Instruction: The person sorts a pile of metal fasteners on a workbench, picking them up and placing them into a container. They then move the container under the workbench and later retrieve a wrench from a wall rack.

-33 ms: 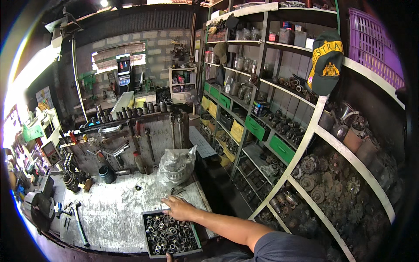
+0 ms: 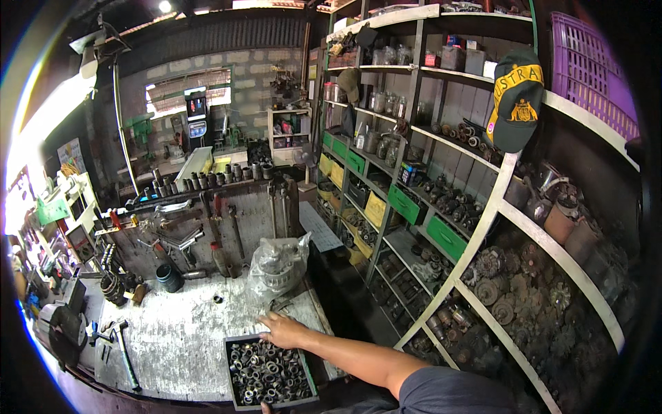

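Observation:
A shallow dark drawer [image 2: 232,386] with a green strip along its right side sits at the bench's near edge. It is full of small metal rings [image 2: 270,372], perhaps bushings or bearings. My right hand [image 2: 284,331] reaches in from the right and grips the drawer's far rim, fingers bent over it. Of my left hand [image 2: 266,408], only a fingertip shows at the near rim; the rest falls below the picture. A single dark ring [image 2: 218,299] lies apart on the worn bench top [image 2: 172,331]. Beyond my right hand stands a metal part in a clear plastic bag [image 2: 277,265].
A hammer [image 2: 123,352] lies at the bench's left, near a bench vise [image 2: 61,328]. Behind are a blue-grey cup [image 2: 168,277] and a tool board [image 2: 241,214] topped with sockets. Shelves with green drawers [image 2: 447,236] and stacked parts fill the right side.

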Action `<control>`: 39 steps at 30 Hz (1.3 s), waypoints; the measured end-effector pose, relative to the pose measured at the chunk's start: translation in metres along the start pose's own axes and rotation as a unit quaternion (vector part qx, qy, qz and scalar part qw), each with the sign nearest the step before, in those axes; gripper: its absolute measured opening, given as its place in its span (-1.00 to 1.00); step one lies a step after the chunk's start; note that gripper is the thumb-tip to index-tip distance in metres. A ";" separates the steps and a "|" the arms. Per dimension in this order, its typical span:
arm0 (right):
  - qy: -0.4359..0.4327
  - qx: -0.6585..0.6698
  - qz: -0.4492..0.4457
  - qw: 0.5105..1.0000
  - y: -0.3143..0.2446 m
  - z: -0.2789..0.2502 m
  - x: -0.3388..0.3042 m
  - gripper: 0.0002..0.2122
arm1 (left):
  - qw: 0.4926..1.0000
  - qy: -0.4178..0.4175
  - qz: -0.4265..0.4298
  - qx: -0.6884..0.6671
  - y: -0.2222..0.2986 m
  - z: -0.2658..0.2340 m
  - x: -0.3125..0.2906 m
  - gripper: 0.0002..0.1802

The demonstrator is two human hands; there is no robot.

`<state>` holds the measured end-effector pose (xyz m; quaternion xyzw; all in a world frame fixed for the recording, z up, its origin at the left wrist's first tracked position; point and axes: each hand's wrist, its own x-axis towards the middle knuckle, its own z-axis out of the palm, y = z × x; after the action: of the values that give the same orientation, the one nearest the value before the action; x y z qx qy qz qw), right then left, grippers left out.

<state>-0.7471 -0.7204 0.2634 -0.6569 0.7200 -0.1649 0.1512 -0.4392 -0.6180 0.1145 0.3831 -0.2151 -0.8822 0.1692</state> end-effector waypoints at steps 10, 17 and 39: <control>-0.346 -0.021 -0.102 0.932 0.087 0.043 0.078 -0.46 | 0.955 0.168 0.153 -0.192 -0.022 0.096 0.001 0.05; -0.299 0.030 -0.191 0.934 0.104 0.046 0.069 -0.38 | 0.856 0.371 0.294 -0.209 -0.053 0.151 0.059 -0.27; -0.424 0.030 -0.204 0.882 0.133 0.103 0.116 -0.21 | 0.765 0.376 0.453 -0.262 -0.060 0.154 0.092 -0.45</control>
<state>-0.8318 -0.8285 0.1122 -0.7918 0.4318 0.0807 0.4244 -0.6223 -0.5718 0.1230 0.4826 -0.0437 -0.5105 0.7104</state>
